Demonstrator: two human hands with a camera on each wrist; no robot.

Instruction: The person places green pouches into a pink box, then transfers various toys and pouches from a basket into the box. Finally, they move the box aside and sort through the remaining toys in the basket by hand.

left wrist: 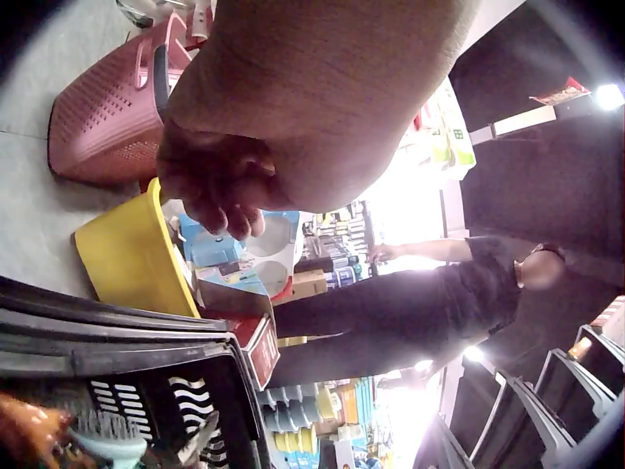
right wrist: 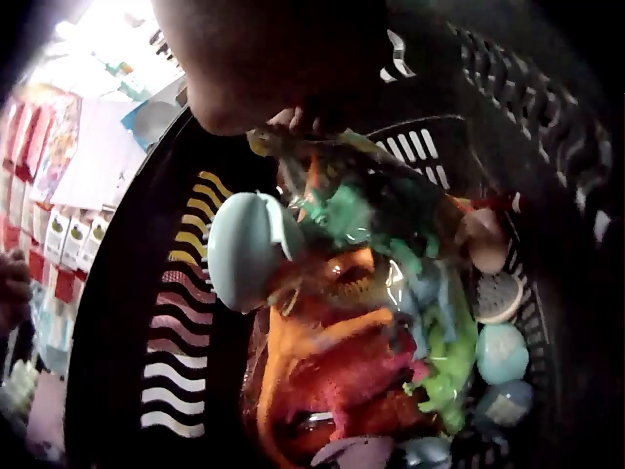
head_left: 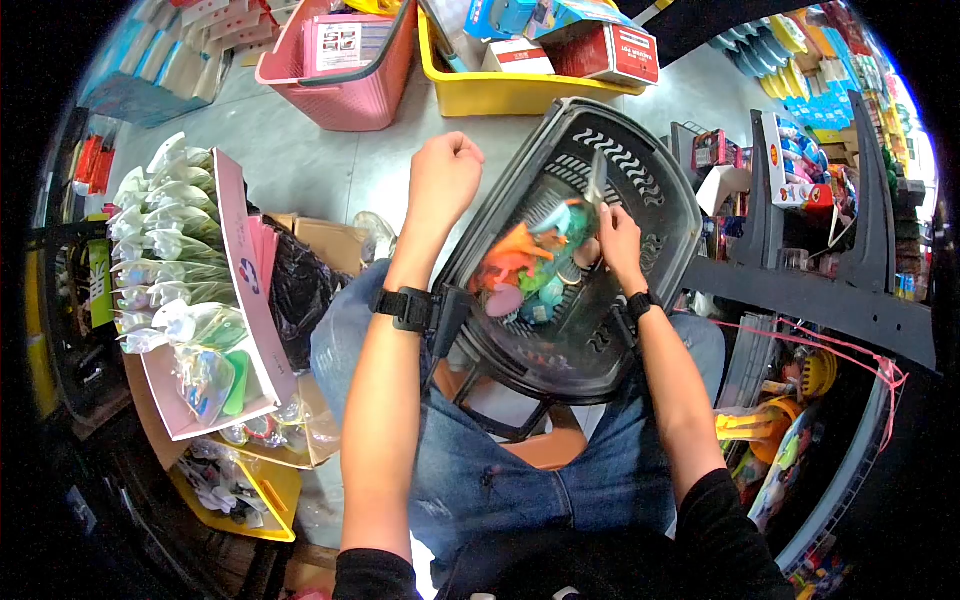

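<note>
My right hand [head_left: 618, 242] reaches into a black plastic basket [head_left: 675, 190] that rests at my lap. Its fingers pinch the top of a clear plastic bag [right wrist: 342, 161] of orange, red and green toy animals [right wrist: 337, 362]. Beside the bag lie several small rounded brushes, among them a pale teal one [right wrist: 239, 252] and one with bristles showing [right wrist: 500, 298]. My left hand [head_left: 445, 180] is raised beyond the basket's left side, fingers loosely curled around nothing. The palm side of that hand shows from below in the left wrist view.
A pink basket [head_left: 350, 115] and a yellow bin [head_left: 480, 97] with boxes stand ahead on the floor. At left is a carton [head_left: 245, 260] of wrapped goods; at right, a dark shelf rack [head_left: 800, 290]. Another person [left wrist: 420, 303] stands beyond the bins.
</note>
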